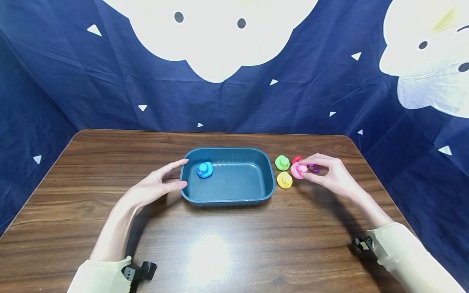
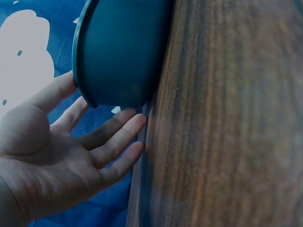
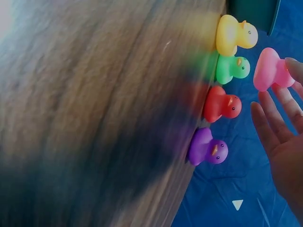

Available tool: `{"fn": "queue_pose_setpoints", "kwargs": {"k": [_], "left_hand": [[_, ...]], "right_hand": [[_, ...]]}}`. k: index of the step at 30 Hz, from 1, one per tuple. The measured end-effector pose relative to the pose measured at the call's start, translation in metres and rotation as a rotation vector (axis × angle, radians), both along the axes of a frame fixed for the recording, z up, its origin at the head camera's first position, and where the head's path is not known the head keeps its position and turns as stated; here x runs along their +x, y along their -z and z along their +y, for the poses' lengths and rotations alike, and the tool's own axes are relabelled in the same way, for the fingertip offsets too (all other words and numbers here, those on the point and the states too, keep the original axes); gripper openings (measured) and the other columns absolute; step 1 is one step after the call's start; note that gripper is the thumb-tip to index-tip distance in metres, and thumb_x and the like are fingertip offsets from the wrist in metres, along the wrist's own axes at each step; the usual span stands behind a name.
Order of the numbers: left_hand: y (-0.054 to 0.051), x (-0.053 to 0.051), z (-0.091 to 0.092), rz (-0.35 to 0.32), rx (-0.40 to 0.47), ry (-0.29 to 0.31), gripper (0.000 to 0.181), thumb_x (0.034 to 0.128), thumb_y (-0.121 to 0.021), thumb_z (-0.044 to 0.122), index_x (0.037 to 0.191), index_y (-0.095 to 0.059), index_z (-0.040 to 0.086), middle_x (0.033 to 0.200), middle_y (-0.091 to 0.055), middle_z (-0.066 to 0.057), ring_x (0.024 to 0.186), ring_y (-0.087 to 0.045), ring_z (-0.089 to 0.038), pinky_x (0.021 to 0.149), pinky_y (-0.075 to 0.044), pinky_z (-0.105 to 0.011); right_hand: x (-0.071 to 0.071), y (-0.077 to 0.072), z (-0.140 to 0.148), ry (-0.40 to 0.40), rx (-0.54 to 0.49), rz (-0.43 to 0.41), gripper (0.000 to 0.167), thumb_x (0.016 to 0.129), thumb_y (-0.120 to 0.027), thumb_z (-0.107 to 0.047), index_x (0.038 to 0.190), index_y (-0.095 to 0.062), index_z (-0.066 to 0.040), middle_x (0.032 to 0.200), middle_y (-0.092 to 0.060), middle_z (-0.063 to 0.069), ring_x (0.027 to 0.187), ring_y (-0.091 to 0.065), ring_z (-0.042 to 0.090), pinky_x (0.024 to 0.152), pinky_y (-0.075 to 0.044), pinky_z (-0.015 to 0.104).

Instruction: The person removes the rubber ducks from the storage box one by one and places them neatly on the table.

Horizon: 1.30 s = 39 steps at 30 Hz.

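Pink duck (image 1: 296, 171), right of centre in the frame, is hanging clear of the table (image 1: 165, 228), the right hand (image 1: 333, 175) pinching it; a light grip, high above the yellow duck (image 1: 284, 180), should be avoiding knocks. At left, the left hand (image 1: 148, 188), fingers loose, is touching the tub (image 1: 227, 202).

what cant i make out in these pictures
Head: most of the purple duck, behind the right hand.
Head: lower part of the red duck, behind the pink duck.
Left wrist: the tray's inside, behind its wall.
Right wrist: part of the right hand, beyond the right edge.
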<state>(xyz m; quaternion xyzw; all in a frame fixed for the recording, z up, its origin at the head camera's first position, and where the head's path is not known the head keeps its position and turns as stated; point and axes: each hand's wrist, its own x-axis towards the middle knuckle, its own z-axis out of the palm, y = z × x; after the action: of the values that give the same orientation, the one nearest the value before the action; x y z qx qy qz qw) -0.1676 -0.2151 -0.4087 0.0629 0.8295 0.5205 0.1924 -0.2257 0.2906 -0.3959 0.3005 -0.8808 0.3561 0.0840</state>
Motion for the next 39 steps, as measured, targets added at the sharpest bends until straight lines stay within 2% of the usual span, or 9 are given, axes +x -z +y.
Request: {"fn": "queue_pose_setpoints", "kwargs": {"k": [13,19,28,39], "left_hand": [[0.000,0.000,-0.001,-0.016,0.003,-0.002,0.076,0.0990,-0.068,0.038,0.163,-0.028,0.029,0.164,-0.036,-0.020,0.152,-0.036,-0.041,0.121,-0.033,-0.063],[0.002,-0.001,-0.001,-0.006,0.004,-0.001,0.076,0.0989,-0.068,0.037,0.163,-0.028,0.030,0.164,-0.037,-0.021,0.153,-0.036,-0.041,0.121,-0.033,-0.063],[0.002,-0.001,-0.001,0.009,0.008,0.000,0.075,0.0994,-0.068,0.034,0.163,-0.029,0.028,0.162,-0.040,-0.021,0.150,-0.039,-0.041,0.121,-0.034,-0.062],[0.002,-0.001,-0.001,0.002,-0.002,-0.004,0.075,0.0991,-0.068,0.036,0.163,-0.029,0.029,0.163,-0.038,-0.021,0.152,-0.037,-0.041,0.121,-0.033,-0.063]], "right_hand": [[-0.001,0.015,0.015,0.035,0.037,-0.070,0.031,0.084,-0.085,-0.010,0.113,-0.077,-0.018,0.112,-0.076,-0.001,0.105,-0.065,-0.005,0.089,-0.058,0.019],[-0.001,0.020,0.019,0.027,0.053,-0.078,0.032,0.085,-0.084,-0.008,0.115,-0.077,-0.013,0.113,-0.075,0.005,0.102,-0.064,-0.007,0.088,-0.059,0.019],[-0.002,0.026,0.022,0.051,0.093,-0.098,0.029,0.084,-0.086,-0.015,0.112,-0.078,-0.018,0.106,-0.078,-0.001,0.101,-0.064,-0.006,0.087,-0.058,0.019],[-0.004,0.032,0.024,0.051,0.098,-0.109,0.029,0.085,-0.086,-0.015,0.112,-0.078,-0.016,0.104,-0.078,0.000,0.098,-0.065,-0.007,0.086,-0.058,0.018]]}}
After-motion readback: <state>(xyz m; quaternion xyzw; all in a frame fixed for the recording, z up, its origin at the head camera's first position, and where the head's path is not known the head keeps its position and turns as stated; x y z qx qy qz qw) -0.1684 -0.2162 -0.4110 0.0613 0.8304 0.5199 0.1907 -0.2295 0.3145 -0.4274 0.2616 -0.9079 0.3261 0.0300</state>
